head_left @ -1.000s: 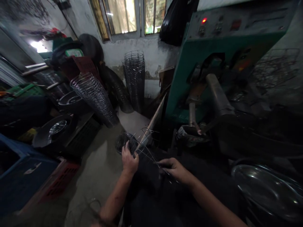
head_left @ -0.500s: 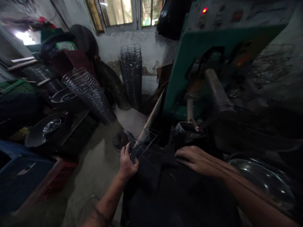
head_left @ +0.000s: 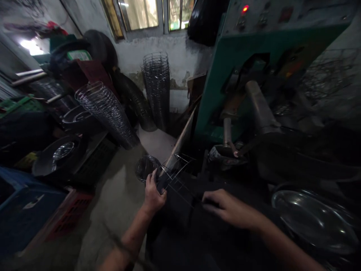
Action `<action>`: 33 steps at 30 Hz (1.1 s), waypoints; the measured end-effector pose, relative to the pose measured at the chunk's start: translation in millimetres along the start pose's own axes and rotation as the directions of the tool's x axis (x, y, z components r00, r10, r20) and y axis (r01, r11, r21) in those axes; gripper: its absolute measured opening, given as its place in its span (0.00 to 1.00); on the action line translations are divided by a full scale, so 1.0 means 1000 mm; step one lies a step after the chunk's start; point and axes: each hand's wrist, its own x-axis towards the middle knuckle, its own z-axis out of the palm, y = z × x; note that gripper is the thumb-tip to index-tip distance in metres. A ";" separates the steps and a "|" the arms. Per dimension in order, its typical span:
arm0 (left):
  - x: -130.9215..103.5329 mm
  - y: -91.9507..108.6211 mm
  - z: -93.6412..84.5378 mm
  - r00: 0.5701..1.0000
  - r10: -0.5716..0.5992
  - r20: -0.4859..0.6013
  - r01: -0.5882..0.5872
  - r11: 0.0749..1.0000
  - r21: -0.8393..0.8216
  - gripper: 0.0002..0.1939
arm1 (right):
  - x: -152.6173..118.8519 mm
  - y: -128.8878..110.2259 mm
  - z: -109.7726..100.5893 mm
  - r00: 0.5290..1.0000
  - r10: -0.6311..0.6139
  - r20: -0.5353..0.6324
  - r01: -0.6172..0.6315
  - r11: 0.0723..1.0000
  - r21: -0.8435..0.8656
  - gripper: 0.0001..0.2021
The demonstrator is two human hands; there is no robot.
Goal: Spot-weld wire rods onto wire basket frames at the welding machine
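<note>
My left hand [head_left: 154, 195] is closed on the left side of a small frame of thin welded wire [head_left: 176, 174], its thumb toward me and its fingers on the far side. The frame's open squares spread to the right, over dark clothing on my lap [head_left: 214, 241]. My right hand [head_left: 227, 206] is to the right of the frame, its fingers curled and pressed together. Whatever those fingers hold is too dark to make out. Beyond my left hand, a round wire basket [head_left: 146, 167] rests on the floor.
A green machine [head_left: 213, 109] with a lit red lamp and metal arms [head_left: 261, 103] stands ahead right. Tall stacks of wire rings [head_left: 105, 111] lean at the back left. Shiny metal rounds [head_left: 313, 220] lie at right. Blue [head_left: 31, 210] and red crates [head_left: 69, 214] sit at left.
My right hand has moved slightly left and toward me, its fingers curling lower. The left hand keeps its hold on the wire frame and has barely moved.
</note>
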 end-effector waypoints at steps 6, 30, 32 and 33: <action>0.000 0.002 -0.006 0.999 0.035 -0.021 -0.035 0.999 0.033 0.42 | -0.007 -0.015 -0.029 0.999 -0.023 0.048 0.031 0.985 -0.169 0.11; -0.013 -0.002 -0.002 0.993 0.119 -0.026 -0.116 0.990 0.077 0.43 | 0.022 0.023 0.053 0.936 0.078 0.344 -0.308 0.657 0.688 0.10; -0.013 -0.002 -0.003 0.989 0.145 -0.035 -0.142 0.988 0.061 0.43 | 0.019 0.018 0.048 0.946 0.080 0.313 -0.267 0.737 0.621 0.08; -0.013 -0.003 -0.004 0.988 0.149 -0.035 -0.147 0.988 0.051 0.43 | 0.018 0.015 0.046 0.954 0.055 0.296 -0.224 0.784 0.579 0.07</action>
